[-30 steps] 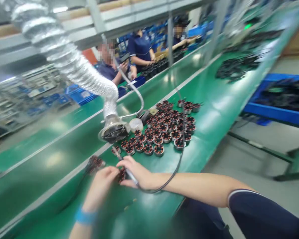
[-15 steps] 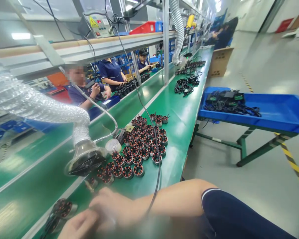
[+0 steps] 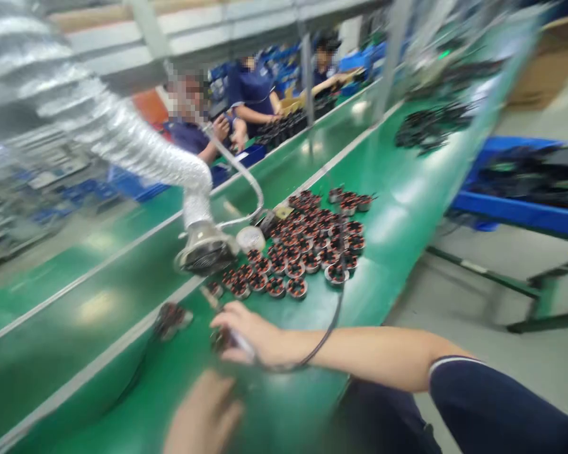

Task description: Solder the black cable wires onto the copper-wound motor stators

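My right hand [image 3: 253, 328] is closed around the pale handle of a soldering iron [image 3: 242, 345], whose black cord loops away to the right. Beside its fingers is a small motor stator [image 3: 220, 339], partly covered; whether the hand touches it I cannot tell. My left hand [image 3: 206, 413], smeared by motion, is low over the green bench with its fingers apart and nothing visible in them. Farther left lies a stator with a black cable [image 3: 170, 320]. Beyond my right hand stands a cluster of stators with black and orange windings [image 3: 296, 287].
A silver extraction duct [image 3: 170, 157] ends in a hood [image 3: 206, 249] over the bench [image 3: 383, 252]. A small round tub [image 3: 250, 239] sits by the stators. Black cables [image 3: 430, 126] lie farther along. A blue tray [image 3: 525, 211] stands right. Co-workers [image 3: 253, 88] sit across.
The view has shifted, and the hands have drawn apart. My left hand is now away from the cabled stator, which lies on the bench. The soldering iron in my right hand shows more clearly.
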A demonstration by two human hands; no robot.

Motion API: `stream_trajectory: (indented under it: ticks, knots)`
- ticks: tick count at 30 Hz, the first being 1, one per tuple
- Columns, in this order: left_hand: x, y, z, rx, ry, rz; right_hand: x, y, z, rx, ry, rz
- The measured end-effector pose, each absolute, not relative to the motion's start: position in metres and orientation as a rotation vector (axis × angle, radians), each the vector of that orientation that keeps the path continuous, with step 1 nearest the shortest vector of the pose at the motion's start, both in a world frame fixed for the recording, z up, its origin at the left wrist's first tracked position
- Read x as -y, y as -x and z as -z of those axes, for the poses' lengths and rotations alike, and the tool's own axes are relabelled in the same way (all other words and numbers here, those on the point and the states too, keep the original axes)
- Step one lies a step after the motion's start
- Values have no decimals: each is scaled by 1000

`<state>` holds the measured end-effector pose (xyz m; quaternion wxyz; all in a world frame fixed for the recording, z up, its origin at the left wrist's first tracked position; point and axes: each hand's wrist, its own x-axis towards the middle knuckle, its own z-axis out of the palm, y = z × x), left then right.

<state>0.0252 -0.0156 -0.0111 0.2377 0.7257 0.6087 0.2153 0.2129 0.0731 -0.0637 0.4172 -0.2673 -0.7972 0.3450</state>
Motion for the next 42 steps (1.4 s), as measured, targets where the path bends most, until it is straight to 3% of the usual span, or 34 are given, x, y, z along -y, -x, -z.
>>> stream_trajectory:
  ticks: [4,13,31,42]
  knots:
    - [22,-32,18,-1505,-2082,-424,-79,-207,67,1930,691,-817]
    - [1,-2,-3,-1588,-1622,-926,-77,-201,55,2025,656,-842]
    - [-2,-2,-8,-1495,-1668,-1211,-57,-173,11,1788,536,-659]
    - [1,-8,3,-1463,-1566,-1387,-49,-161,18,1577,660,-962]
